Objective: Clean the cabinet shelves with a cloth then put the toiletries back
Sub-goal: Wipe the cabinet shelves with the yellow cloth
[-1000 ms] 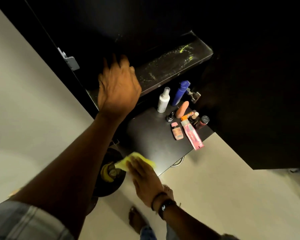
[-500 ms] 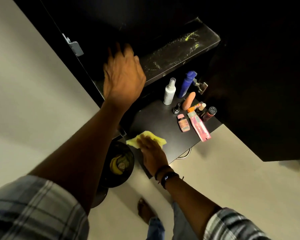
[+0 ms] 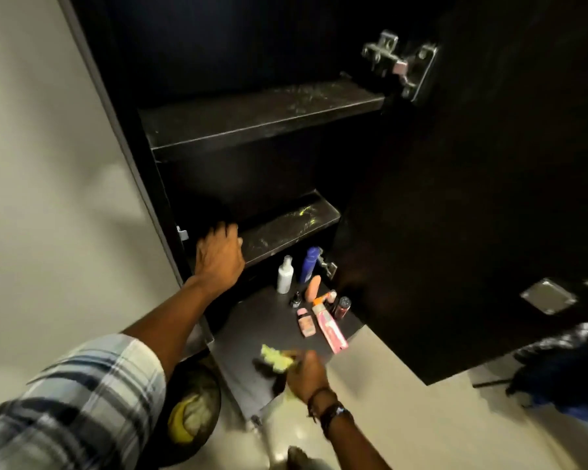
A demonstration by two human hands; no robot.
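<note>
Right hand (image 3: pixel 306 373) bunched around yellow cloth (image 3: pixel 276 358) at front edge of bottom shelf (image 3: pixel 252 329); left hand (image 3: pixel 219 259) splayed flat on middle shelf (image 3: pixel 286 232) end, holding nothing. Toiletries (image 3: pixel 314 305) clustered at bottom shelf's back right, beyond the cloth; right hand nearer; pink tube (image 3: pixel 330 329) lies front-to-back.

Left hand (image 3: pixel 219 257) reaching forward, palm down, fingers curled, right hand (image 3: pixel 306 374) low, blurred, grip closed

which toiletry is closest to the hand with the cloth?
The pink tube, lying flat at the cluster's near end; the rest sit further back from the right hand.
</note>
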